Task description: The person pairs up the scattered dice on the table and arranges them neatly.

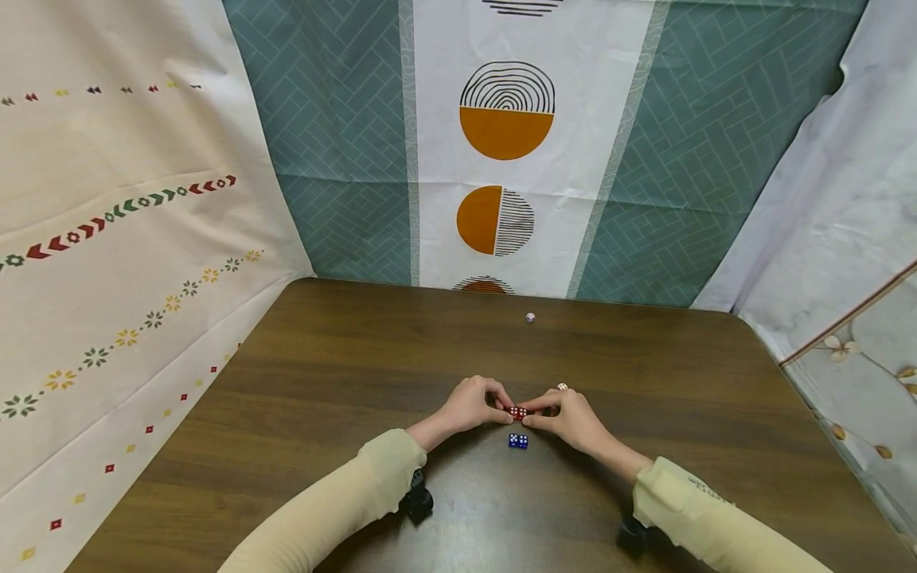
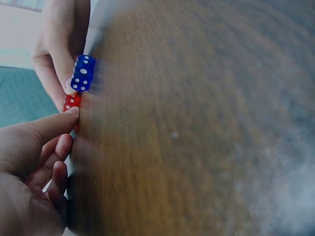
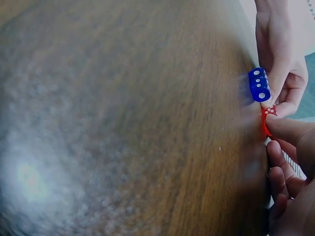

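Two red dice [image 1: 519, 413] with white pips sit side by side on the table, between the fingertips of both hands. My left hand [image 1: 473, 404] pinches the red pair's left end with thumb and fingers. From the other side, my right hand [image 1: 571, 418] pinches the right end the same way. Fingertips partly hide the red dice in both wrist views. Just nearer to me, two blue dice [image 1: 518, 441] stand against each other in a short row, touched by neither hand. A white die [image 1: 562, 387] shows just behind the right hand's knuckles.
Another white die [image 1: 530, 317] lies toward the back edge of the brown wooden table [image 1: 344, 342]. Patterned cloths hang behind the table and along both sides. Each forearm, in a pale yellow sleeve, carries a black wrist device [image 1: 417, 500].
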Available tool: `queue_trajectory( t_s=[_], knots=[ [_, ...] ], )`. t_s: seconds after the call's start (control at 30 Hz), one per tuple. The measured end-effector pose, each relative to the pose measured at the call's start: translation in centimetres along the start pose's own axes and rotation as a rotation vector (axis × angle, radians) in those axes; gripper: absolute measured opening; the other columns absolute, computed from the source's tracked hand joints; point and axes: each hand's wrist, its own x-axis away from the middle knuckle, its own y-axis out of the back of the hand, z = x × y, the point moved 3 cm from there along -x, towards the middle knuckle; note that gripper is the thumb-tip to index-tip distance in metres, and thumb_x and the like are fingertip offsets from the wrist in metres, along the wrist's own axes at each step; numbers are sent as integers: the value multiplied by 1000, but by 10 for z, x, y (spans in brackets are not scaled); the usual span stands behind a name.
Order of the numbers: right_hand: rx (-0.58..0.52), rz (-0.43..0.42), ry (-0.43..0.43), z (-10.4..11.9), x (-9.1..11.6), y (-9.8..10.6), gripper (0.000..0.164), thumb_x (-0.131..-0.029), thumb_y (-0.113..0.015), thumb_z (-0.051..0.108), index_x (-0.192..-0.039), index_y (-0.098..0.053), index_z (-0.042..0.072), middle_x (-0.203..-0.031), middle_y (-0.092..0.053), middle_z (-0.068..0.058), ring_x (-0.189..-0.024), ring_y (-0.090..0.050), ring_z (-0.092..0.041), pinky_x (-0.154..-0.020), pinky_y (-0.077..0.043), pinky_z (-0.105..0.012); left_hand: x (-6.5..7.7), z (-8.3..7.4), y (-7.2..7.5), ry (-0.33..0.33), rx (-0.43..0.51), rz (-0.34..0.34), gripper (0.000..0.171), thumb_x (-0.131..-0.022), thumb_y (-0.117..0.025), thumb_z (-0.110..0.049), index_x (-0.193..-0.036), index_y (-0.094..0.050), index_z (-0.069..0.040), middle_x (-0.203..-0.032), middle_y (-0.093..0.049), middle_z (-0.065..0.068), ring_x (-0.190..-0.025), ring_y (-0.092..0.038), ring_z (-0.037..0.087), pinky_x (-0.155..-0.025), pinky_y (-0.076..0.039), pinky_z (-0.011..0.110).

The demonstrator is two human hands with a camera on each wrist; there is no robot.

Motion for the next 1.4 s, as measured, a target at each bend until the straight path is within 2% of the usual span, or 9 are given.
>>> queue_trajectory(
  t_s=[0.33,0.5,0.63,0.77,0.9,1.03,1.4],
  knots=[
    [-56,12,20,-3,3,6,33,-84,-79,26,-115,-75,19,-78,-67,10,-69,-50,-4,-60,-43,-21,1,-3,1,-8,13,-4,10,-79,-84,-18,-85,-77,-15,-81,-69,-2,-70,-53,3,-67,-40,20],
    [-38,-61,27,-5,3,24,36,-84,-79,21,-118,-73,14,-83,-66,6,-66,-54,-4,-59,-46,-21,2,-4,1,-9,15,-4,10,-78,-84,-18,-86,-77,-14,-81,-70,-1,-70,-53,3,-68,-41,21],
    [28,-142,3,-10,0,42,35,-85,-78,19,-119,-73,14,-86,-68,4,-71,-57,-6,-63,-47,-22,3,-5,3,-8,12,-9,10,-78,-84,-18,-86,-77,-14,-81,-69,-1,-71,-53,4,-69,-42,21],
    [86,-165,-24,-22,-1,52,35,-85,-78,21,-119,-73,14,-91,-70,2,-77,-59,-9,-69,-47,-24,3,-3,2,2,11,-7,10,-78,-84,-18,-85,-77,-16,-80,-68,-3,-71,-53,4,-69,-41,22],
    [103,-151,-39,-33,0,53,34,-86,-77,21,-119,-73,14,-96,-71,0,-82,-58,-12,-72,-45,-26,3,-3,2,4,15,-5,10,-78,-84,-19,-85,-77,-16,-80,-68,-4,-71,-53,4,-69,-41,22],
    [99,-131,-48,-40,3,51,32,-86,-76,18,-117,-74,14,-97,-71,-1,-80,-54,-10,-70,-44,-24,3,-3,1,2,12,-7,10,-78,-84,-19,-85,-77,-16,-81,-69,-3,-72,-53,4,-69,-41,22],
    [81,-144,-68,-46,2,44,27,-87,-76,19,-113,-76,17,-94,-69,-1,-76,-53,-7,-67,-43,-23,3,-4,2,6,31,2,10,-79,-84,-18,-86,-77,-15,-82,-68,-2,-72,-52,5,-68,-41,22]
  ],
)
